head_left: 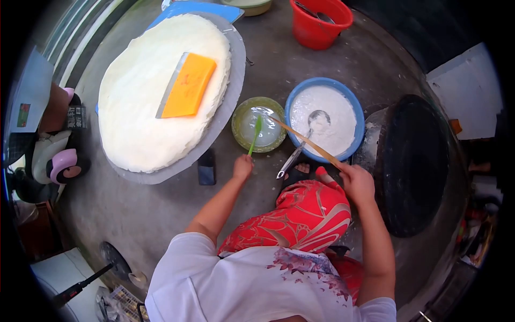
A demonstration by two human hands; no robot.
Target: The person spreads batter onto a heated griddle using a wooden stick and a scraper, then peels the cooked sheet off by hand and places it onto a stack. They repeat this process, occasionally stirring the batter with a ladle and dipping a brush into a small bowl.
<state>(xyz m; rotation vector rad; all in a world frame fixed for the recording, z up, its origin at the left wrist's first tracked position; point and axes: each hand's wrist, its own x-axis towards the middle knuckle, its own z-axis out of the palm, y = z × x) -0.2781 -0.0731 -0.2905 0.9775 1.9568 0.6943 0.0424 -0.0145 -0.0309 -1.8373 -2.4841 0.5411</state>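
My left hand [243, 167] is closed around the handle of a bright green spatula [258, 129]. The spatula's head is over the olive-green bowl [236, 138], which holds a cloudy liquid. In my right hand [358, 184] is a long wooden stick [308, 141]. It slants across the blue basin [356, 102], and its far tip is above the green bowl. White batter [335, 110] fills much of the basin. A metal ladle [294, 159] rests in it, its bowl in the batter and its handle over the near rim.
At left, a thick stack of pale round sheets [139, 96] lies on a grey round board [237, 70], with an orange scraper [190, 86] on top. A red bucket [321, 29] stands at the back. A large black round griddle [416, 166] is at right. A dark phone-like slab [206, 167] lies on the floor.
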